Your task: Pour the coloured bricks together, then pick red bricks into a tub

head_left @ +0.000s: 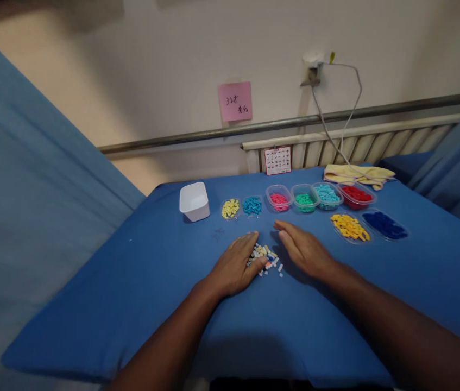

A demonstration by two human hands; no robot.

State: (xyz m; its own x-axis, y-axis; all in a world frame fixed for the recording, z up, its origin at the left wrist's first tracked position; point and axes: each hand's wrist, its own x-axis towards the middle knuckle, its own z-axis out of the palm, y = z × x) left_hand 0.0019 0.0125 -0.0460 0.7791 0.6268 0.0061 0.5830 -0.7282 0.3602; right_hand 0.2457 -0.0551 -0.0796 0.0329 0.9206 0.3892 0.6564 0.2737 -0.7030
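Observation:
A loose pile of small pieces (269, 255), mostly white and cream with a few dark blue and pinkish ones, lies on the blue table cover (148, 282). My left hand (238, 263) rests against the pile's left side, thumb reaching over its near edge and fingers stretched out. Part of the pile is hidden behind that hand. To the right of the pile, my right hand (301, 247) is held on edge with its fingers straight and palm turned inward, a small gap away from the pieces. I see nothing held in either hand.
A white tub (195, 202) stands at the back left. Beside it are trays of yellow pieces (230, 208) and teal pieces (252, 206). Clear containers of pink (279, 202), green (304, 202), turquoise (327, 195) and red pieces (355, 196) follow. Orange-yellow (350, 227) and dark blue pieces (384, 225) sit nearer right.

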